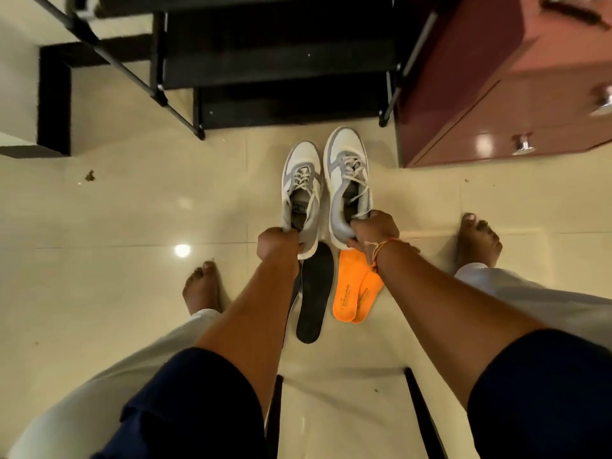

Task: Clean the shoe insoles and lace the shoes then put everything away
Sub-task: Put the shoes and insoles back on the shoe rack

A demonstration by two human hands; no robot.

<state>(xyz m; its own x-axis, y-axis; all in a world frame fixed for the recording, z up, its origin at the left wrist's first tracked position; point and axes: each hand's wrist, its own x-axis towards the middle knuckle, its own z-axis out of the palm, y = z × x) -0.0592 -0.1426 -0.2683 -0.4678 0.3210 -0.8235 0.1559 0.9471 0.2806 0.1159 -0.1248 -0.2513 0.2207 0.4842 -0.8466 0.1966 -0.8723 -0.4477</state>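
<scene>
Two white and grey sneakers with laces point away from me over the cream tiled floor. My left hand (276, 243) grips the heel of the left sneaker (302, 180). My right hand (374, 231) grips the heel of the right sneaker (347, 173), and a thread band is on that wrist. Below the heels lie a black insole (314, 293) and two overlapping orange insoles (356, 288) flat on the floor. A second dark insole (294, 293) shows as a thin edge beside my left forearm, mostly hidden.
A black metal shoe rack (278, 64) stands straight ahead of the sneakers. A maroon cabinet (503, 94) with metal knobs is at the right. My bare feet (202, 286) (478, 240) flank the insoles. A black-framed stool edge (420, 409) is under me.
</scene>
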